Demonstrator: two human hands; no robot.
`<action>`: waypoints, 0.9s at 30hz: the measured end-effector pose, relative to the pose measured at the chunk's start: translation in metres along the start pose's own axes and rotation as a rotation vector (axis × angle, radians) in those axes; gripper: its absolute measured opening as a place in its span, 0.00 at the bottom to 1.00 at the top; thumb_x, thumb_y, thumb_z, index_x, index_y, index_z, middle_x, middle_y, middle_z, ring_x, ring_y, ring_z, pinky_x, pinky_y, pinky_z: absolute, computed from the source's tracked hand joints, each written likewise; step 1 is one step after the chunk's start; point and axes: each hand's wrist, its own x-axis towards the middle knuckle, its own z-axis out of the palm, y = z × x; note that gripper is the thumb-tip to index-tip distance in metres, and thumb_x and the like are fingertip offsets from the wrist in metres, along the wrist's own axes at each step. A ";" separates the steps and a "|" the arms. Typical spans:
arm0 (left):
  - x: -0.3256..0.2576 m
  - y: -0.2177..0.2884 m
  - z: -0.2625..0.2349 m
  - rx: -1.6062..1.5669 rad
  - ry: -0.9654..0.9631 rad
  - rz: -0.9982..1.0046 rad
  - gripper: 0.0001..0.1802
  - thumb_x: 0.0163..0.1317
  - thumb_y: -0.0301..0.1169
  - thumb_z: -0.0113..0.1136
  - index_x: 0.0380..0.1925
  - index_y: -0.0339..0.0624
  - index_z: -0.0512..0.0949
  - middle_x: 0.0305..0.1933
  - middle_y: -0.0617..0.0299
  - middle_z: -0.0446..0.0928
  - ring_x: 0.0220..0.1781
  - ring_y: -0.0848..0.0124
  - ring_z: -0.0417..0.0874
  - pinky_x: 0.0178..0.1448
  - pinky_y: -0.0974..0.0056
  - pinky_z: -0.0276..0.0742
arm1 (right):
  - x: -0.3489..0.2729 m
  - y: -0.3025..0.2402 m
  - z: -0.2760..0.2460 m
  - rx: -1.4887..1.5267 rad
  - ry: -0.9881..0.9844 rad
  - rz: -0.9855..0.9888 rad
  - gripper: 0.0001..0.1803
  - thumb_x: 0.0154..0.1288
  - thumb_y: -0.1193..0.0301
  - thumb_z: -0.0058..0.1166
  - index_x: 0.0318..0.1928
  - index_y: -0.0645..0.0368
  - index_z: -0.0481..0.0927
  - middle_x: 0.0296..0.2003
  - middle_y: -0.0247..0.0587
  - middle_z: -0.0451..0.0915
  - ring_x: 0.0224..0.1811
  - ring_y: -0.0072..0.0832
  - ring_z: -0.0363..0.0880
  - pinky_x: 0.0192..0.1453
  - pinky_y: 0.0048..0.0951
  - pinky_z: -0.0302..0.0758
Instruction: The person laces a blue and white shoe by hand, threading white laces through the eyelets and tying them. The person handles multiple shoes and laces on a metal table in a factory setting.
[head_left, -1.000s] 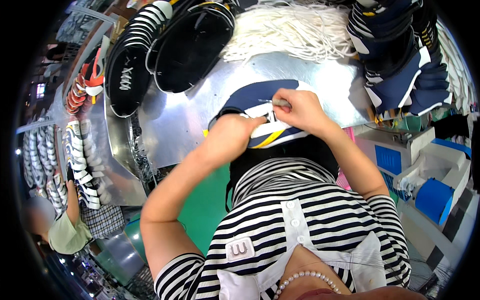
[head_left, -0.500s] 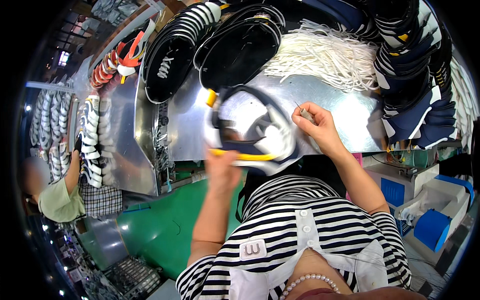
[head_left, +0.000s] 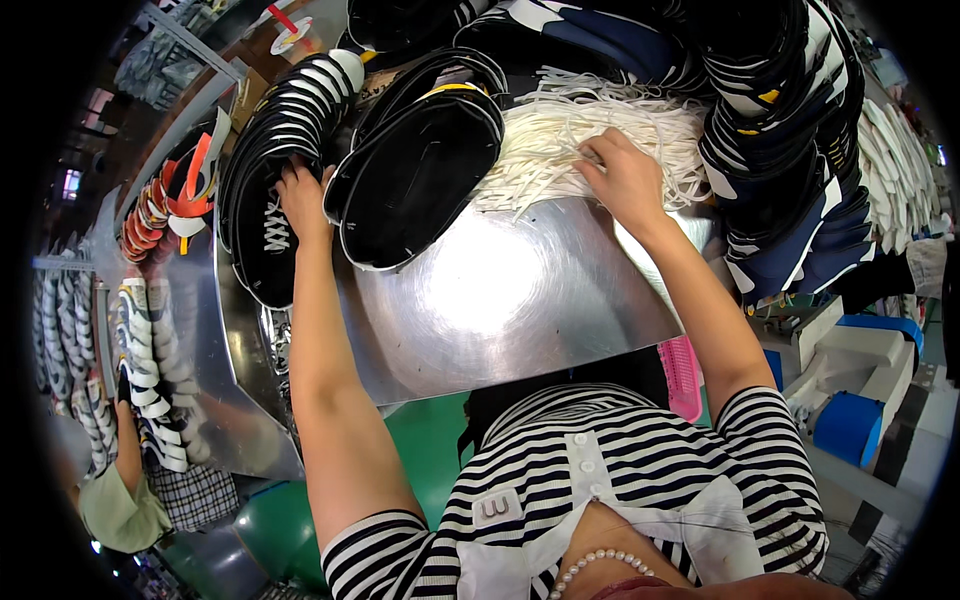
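My left hand point(head_left: 305, 203) reaches over the right rim of a nested stack of black shoe uppers point(head_left: 250, 262) with white edges, its bent fingers gripping an upper there; the fingertips are partly hidden. The top upper has white lacing inside. Beside that hand lies another stack, with an oval black shoe upper point(head_left: 415, 190) on top. My right hand point(head_left: 625, 180) is at the front of a pile of white shoelaces point(head_left: 545, 150), thumb and fingers curled closed on laces. Whether a tool is tucked in that palm cannot be seen.
A metal table point(head_left: 510, 320) lies before me. Navy and white uppers point(head_left: 790, 235) are stacked high at the right. A white and blue machine point(head_left: 860, 380) stands beyond my right arm. A pink basket point(head_left: 680, 378) hangs below the table edge. At far left a co-worker's arm point(head_left: 128, 440) reaches white pieces.
The upper my left hand held near me is no longer there; that hand has gone forward to the left stack. My right hand, which held a thin pointed tool, has moved forward to the laces.
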 end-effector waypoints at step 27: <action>-0.186 0.211 -0.238 -0.456 -0.291 0.429 0.30 0.51 0.31 0.69 0.56 0.37 0.73 0.56 0.48 0.73 0.55 0.49 0.72 0.58 0.46 0.65 | -0.070 -0.003 -0.177 1.695 -0.194 0.210 0.12 0.74 0.69 0.50 0.52 0.64 0.77 0.29 0.31 0.76 0.15 0.05 0.52 0.17 0.11 0.47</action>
